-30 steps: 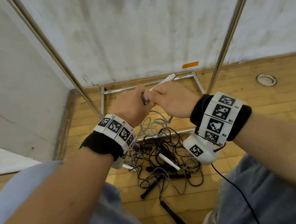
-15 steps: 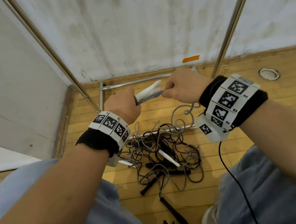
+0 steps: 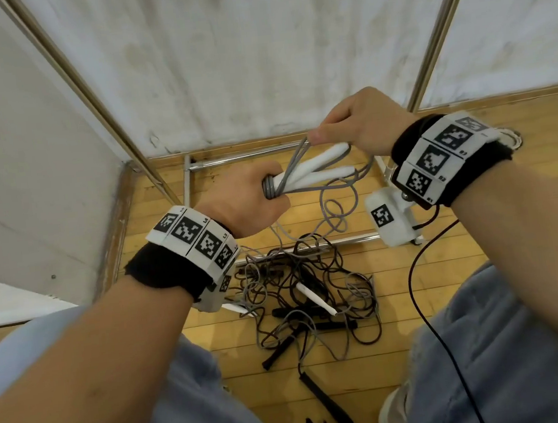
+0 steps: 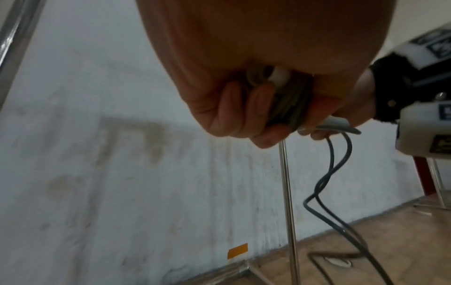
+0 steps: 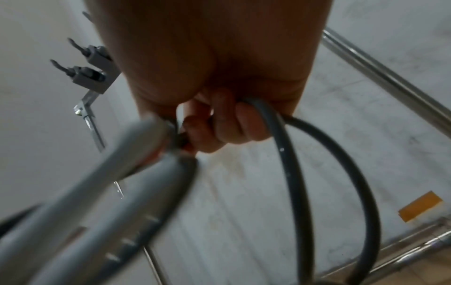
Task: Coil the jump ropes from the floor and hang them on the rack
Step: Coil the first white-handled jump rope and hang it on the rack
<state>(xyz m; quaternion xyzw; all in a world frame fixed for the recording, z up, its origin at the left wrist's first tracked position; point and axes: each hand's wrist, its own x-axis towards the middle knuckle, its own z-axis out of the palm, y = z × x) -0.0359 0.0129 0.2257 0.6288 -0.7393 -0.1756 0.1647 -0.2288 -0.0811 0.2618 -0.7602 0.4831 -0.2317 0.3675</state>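
My left hand (image 3: 252, 197) grips the two white handles (image 3: 321, 169) of a grey jump rope side by side, with turns of grey cord (image 3: 270, 188) wound round their near end. Its fingers (image 4: 246, 108) curl over those turns. My right hand (image 3: 361, 123) sits just above the handles' far ends and holds the grey cord (image 5: 288, 154) in curled fingers (image 5: 234, 123). The free cord (image 3: 336, 208) hangs in loops to the floor. A tangle of grey and black jump ropes (image 3: 307, 294) lies on the wooden floor below. The rack's posts (image 3: 438, 32) rise behind.
The rack's base frame (image 3: 248, 157) lies on the floor against the white wall. Grey hooks (image 5: 90, 67) show on a rail in the right wrist view. A black cable (image 3: 431, 326) trails from my right wrist. My knees frame the pile; a round floor fitting (image 3: 511, 137) sits far right.
My right hand has lifted and swung right, carrying the cord over the handles. More grey turns sit round the handles in my left hand, and both hands have risen.
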